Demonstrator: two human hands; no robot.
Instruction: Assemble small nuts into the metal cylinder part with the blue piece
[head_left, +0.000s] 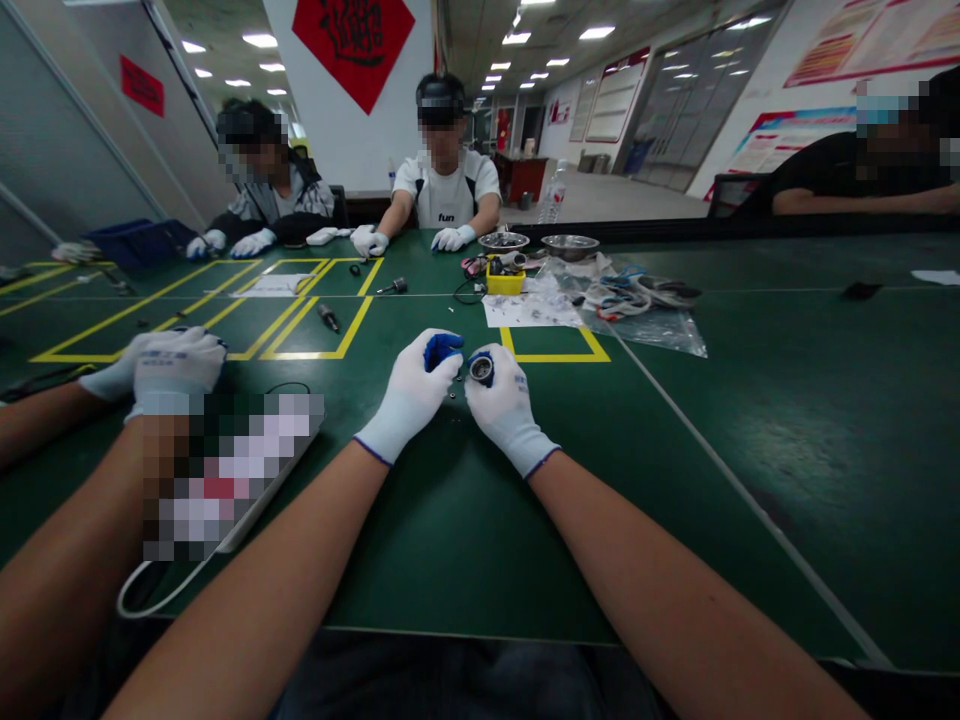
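Dark metallic cylinder [481, 371], mid-frame, seems stiff; my right grip [505, 400] sensibly clasps its wall; left grip [417, 386] half-curled, contents unclear.

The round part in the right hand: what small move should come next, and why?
Perhaps lower the left hand to a small piece on the table: it lies close by, while the right hand holds the round part with its rimmed end showing.

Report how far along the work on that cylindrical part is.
Done: no finished step can be confirmed; the cylindrical part shows an open end.
In hand: the right hand holds it; whether the left hand holds anything is unclear.
Left: tiny loose pieces on the table, possibly unused.
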